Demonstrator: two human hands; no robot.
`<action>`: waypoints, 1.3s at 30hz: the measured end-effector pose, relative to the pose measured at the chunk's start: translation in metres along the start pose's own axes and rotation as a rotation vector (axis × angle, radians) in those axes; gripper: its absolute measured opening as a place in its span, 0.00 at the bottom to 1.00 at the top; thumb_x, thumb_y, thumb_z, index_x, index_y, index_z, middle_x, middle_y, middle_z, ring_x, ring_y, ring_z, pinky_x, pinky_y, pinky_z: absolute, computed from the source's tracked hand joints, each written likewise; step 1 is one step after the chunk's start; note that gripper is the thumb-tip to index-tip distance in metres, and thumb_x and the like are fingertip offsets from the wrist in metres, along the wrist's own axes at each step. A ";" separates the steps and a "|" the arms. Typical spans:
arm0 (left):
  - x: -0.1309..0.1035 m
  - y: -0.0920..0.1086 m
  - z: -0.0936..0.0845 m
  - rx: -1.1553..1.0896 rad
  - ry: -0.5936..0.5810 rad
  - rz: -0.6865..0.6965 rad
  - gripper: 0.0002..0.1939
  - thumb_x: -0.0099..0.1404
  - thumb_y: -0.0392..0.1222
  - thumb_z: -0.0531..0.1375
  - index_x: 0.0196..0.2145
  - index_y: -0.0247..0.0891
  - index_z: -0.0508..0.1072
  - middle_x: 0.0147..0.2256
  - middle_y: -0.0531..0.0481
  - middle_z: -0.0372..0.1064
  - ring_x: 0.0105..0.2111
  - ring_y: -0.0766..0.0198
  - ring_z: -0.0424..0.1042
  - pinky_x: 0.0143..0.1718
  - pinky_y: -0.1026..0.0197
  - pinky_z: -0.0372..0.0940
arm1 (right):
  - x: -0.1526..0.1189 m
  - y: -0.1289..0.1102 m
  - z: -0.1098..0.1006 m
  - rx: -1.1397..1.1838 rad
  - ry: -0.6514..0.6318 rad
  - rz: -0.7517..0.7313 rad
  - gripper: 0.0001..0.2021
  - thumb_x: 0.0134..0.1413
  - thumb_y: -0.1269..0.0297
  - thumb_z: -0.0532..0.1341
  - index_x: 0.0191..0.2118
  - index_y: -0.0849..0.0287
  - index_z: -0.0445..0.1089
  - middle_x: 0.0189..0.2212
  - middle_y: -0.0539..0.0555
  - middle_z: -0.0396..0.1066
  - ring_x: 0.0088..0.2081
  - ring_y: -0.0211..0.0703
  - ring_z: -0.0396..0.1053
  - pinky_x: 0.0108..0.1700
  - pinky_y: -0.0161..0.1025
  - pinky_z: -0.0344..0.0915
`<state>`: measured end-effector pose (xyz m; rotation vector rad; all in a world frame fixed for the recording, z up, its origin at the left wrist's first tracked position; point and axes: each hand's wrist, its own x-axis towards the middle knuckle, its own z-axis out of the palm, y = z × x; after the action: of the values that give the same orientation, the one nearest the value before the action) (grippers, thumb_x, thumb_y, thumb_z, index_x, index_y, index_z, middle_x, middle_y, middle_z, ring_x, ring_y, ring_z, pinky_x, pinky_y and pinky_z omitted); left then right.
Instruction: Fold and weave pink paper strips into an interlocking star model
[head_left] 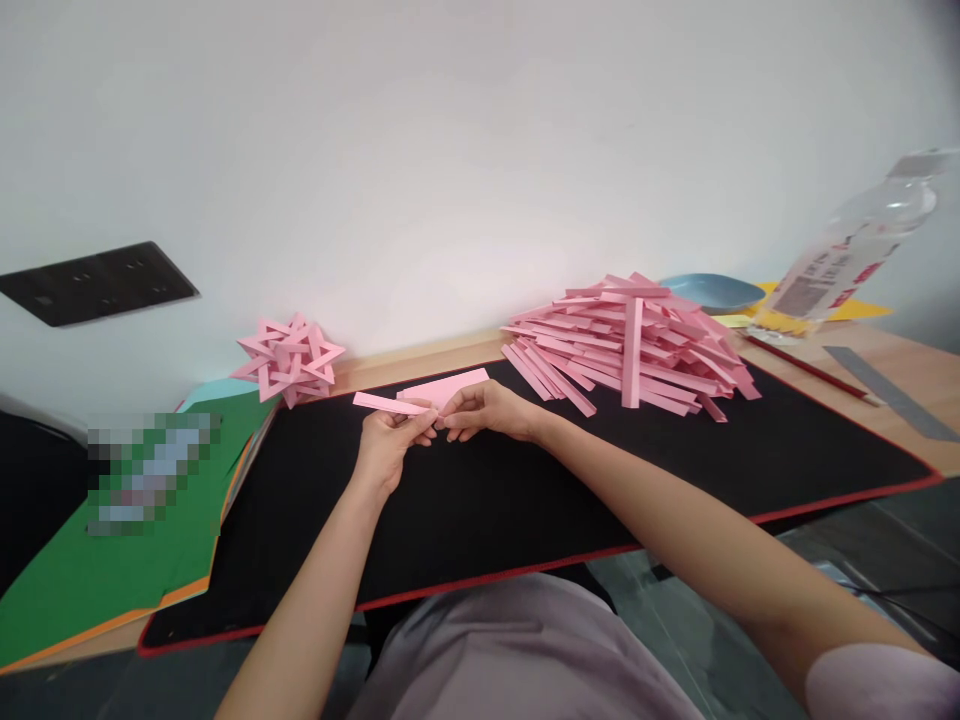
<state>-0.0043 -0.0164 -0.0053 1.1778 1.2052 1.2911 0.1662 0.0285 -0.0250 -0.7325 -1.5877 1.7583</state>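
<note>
Left hand (pixel 384 447) pinches a narrow pink paper strip (pixel 379 402) sticking out leftward; my right hand (pixel 480 408), fingers narrowed, is at its inner end, can't tell if gripping. Flat pink paper (pixel 454 383) just beyond my hands, on black red-edged mat (pixel 465 530). Heap of pink paper strips (pixel 600 340) right of my right hand.

The left forearm (pixel 311 590) rises steeply from the lower edge, while the right forearm (pixel 660 500) slants in from the lower right corner (both are bare). The left grip (pixel 386 445) and the right grip (pixel 487 408) come together in front of the body, fingertips touching or nearly so. Each pinches with thumb and index finger, the remaining fingers curled, the right one knuckles up.
</note>
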 end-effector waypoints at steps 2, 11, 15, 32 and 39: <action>0.001 -0.001 -0.001 -0.018 0.033 0.014 0.17 0.42 0.42 0.68 0.30 0.30 0.73 0.21 0.50 0.68 0.20 0.70 0.66 0.21 0.67 0.61 | 0.000 0.000 0.000 -0.030 0.011 0.006 0.16 0.37 0.59 0.68 0.31 0.66 0.69 0.24 0.54 0.73 0.28 0.36 0.72 0.32 0.32 0.70; 0.003 -0.003 -0.002 -0.056 0.088 0.039 0.15 0.42 0.41 0.69 0.27 0.30 0.73 0.18 0.52 0.67 0.17 0.71 0.63 0.18 0.67 0.57 | -0.001 -0.001 0.001 -0.029 -0.001 0.044 0.19 0.36 0.61 0.69 0.35 0.66 0.68 0.28 0.57 0.74 0.27 0.38 0.73 0.31 0.34 0.70; 0.003 -0.004 -0.002 -0.023 0.040 0.034 0.15 0.43 0.41 0.68 0.28 0.30 0.74 0.17 0.52 0.66 0.17 0.71 0.63 0.18 0.67 0.57 | -0.002 0.000 0.001 -0.052 -0.064 0.077 0.18 0.41 0.57 0.67 0.36 0.66 0.69 0.31 0.59 0.75 0.28 0.40 0.74 0.30 0.33 0.70; -0.004 0.000 0.003 0.025 -0.135 -0.109 0.13 0.46 0.44 0.67 0.23 0.31 0.71 0.17 0.51 0.65 0.17 0.70 0.63 0.19 0.66 0.57 | -0.007 -0.006 0.004 -0.073 -0.164 0.019 0.18 0.42 0.53 0.65 0.26 0.66 0.64 0.25 0.57 0.75 0.26 0.40 0.73 0.29 0.34 0.68; -0.005 0.002 0.005 -0.014 -0.129 -0.102 0.14 0.49 0.46 0.65 0.23 0.31 0.70 0.16 0.51 0.64 0.16 0.71 0.62 0.19 0.67 0.56 | -0.008 -0.008 0.005 -0.085 -0.170 0.025 0.17 0.43 0.56 0.64 0.25 0.65 0.61 0.21 0.56 0.74 0.22 0.36 0.71 0.24 0.31 0.65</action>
<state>0.0004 -0.0211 -0.0029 1.1566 1.1457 1.1290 0.1684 0.0199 -0.0164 -0.6599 -1.7823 1.8209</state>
